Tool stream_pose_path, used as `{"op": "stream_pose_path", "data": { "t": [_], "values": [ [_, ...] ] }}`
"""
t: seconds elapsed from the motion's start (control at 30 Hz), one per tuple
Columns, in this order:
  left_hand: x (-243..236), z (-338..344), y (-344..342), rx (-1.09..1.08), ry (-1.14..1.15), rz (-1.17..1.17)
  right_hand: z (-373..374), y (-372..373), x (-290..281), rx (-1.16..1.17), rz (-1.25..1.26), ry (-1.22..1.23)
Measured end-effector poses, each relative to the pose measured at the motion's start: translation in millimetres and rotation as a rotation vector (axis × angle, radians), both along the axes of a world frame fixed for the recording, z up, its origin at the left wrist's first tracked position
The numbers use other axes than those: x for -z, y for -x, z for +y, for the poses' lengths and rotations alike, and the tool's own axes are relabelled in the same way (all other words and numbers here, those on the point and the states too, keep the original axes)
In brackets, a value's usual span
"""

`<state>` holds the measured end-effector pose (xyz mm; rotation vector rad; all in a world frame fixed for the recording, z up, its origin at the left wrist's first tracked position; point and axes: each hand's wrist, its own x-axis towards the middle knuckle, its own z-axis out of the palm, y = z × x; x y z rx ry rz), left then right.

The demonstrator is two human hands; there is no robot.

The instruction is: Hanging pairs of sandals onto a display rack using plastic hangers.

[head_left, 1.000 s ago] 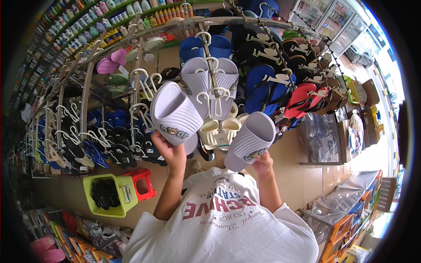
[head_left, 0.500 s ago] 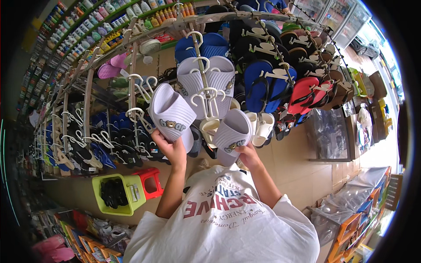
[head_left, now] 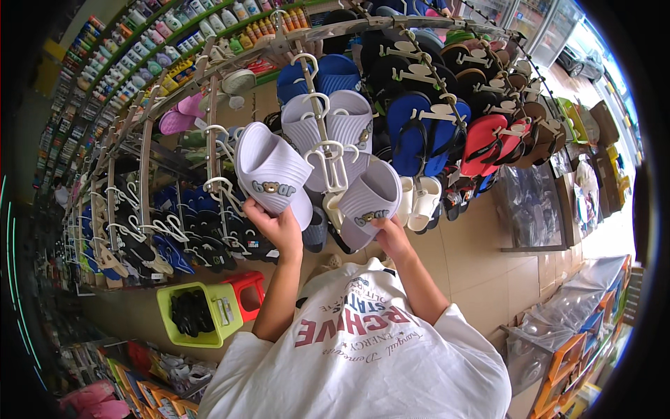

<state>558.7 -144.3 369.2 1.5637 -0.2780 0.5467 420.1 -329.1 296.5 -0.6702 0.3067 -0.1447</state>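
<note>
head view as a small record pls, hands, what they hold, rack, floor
left hand: holds left slipper
right hand: holds right slipper
held colour: both lilac
rack: lilac pair hung in front of blue slippers
to their right: blue flip-flops, then red flip-flops
floor, left: green bin with black contents

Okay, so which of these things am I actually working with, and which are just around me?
In use: lavender slide sandal in the left hand; matching slide sandal in the right hand.
Just around: blue flip-flops; red flip-flops; lime-green bin.
</note>
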Motion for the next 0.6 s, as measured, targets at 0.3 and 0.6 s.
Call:
{"op": "stream_pose_path", "data": {
  "t": [0.3, 0.6],
  "values": [
    [1, -12, -1, -0.045, 0.091, -0.009, 3, -6, -3, -0.042, -0.026, 0.007],
    [-6, -26, -11, -0.084, 0.131, -0.012, 5, -18, -8, -0.078, -0.064, -0.045]
  ]
}}
